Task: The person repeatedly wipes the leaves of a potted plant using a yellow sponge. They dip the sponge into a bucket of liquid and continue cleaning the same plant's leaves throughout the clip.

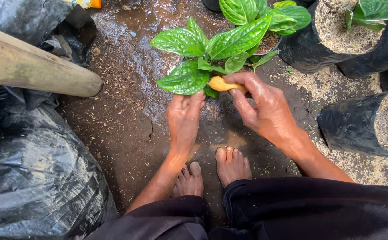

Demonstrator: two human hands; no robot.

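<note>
Wet brown ground [127,115] strewn with rice husk lies under you, black plastic sacks [38,178] heaped well left of the small plant [207,53]. From the head view, your right hand [265,111] pinches a yellowed leaf [223,84] at the plant's base; it looks not yet pulled free. Your left hand [184,118], fingers together, reaches under the near foliage, and what it grips is hidden. Husk-filled black bags [340,38] stand right of the plant.

Wet muddy ground [122,115], scattered rice husks [309,82]
</note>
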